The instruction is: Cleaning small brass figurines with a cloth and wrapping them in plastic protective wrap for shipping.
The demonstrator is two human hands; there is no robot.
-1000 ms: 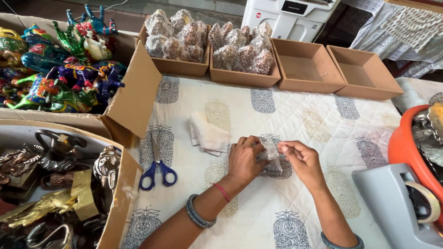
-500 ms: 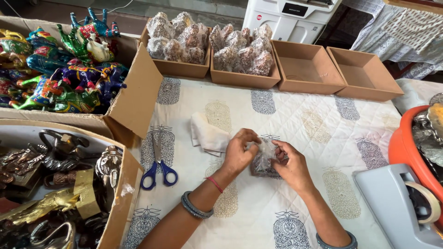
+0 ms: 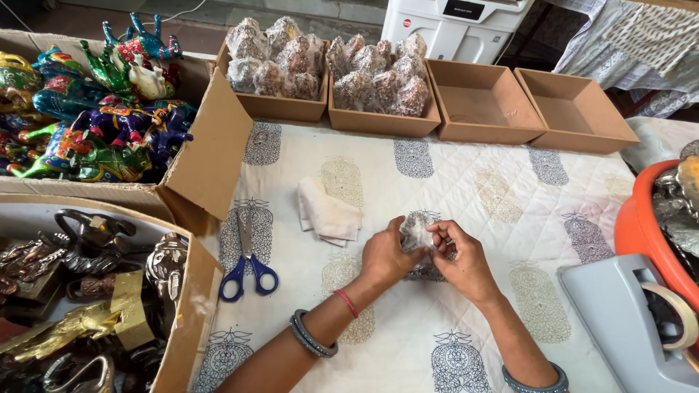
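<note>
Where the quilted cloth (image 3: 510, 196) covers the table, pale with block-printed motifs, four shallow brown trays line the far edge: two are filled with wrapped bundles (image 3: 331, 62) and two, like the end tray (image 3: 575, 109), hold nothing. Past them stands a white machine (image 3: 462, 25). Cartons at the left hold painted animal figures (image 3: 95, 109) and dull metal pieces (image 3: 80, 291); an orange tub (image 3: 641, 225) and a grey tape dispenser (image 3: 626, 320) sit at the right.

Since a second ago the hands have drawn closer together, and the wrap has bunched tighter around the piece.

Both the left hand (image 3: 382, 256) and the right hand (image 3: 466, 266) pinch the crinkly clear-wrapped bundle (image 3: 420, 231) at the cloth's middle, fingers closed on it. Blue-handled scissors (image 3: 247, 266) and a folded cream rag (image 3: 329, 212) lie left of it.
</note>
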